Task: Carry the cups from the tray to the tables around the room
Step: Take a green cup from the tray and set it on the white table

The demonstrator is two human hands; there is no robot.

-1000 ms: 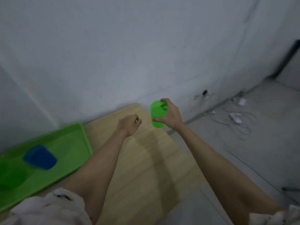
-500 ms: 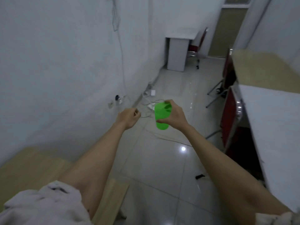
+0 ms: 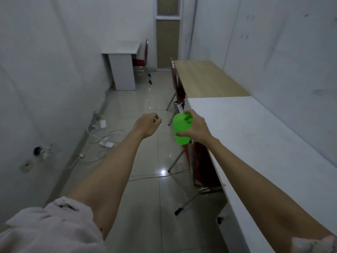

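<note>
My right hand grips a bright green plastic cup, held upright in the air just left of the near corner of a long white table. Fingers wrap the cup's right side and rim. My left hand is curled into a loose fist beside it, with nothing in it. A wooden-topped table continues behind the white one along the right wall. A small white desk stands at the far left. The tray is out of view.
Red chairs with metal legs are tucked under the right tables, and another red chair sits by the far desk. Cables and a power strip lie on the tiled floor along the left wall. A door closes the far end.
My view has swung right, away from the wooden table with the green tray, to face down the room. Both hands kept their pose, with the cup still held.
</note>
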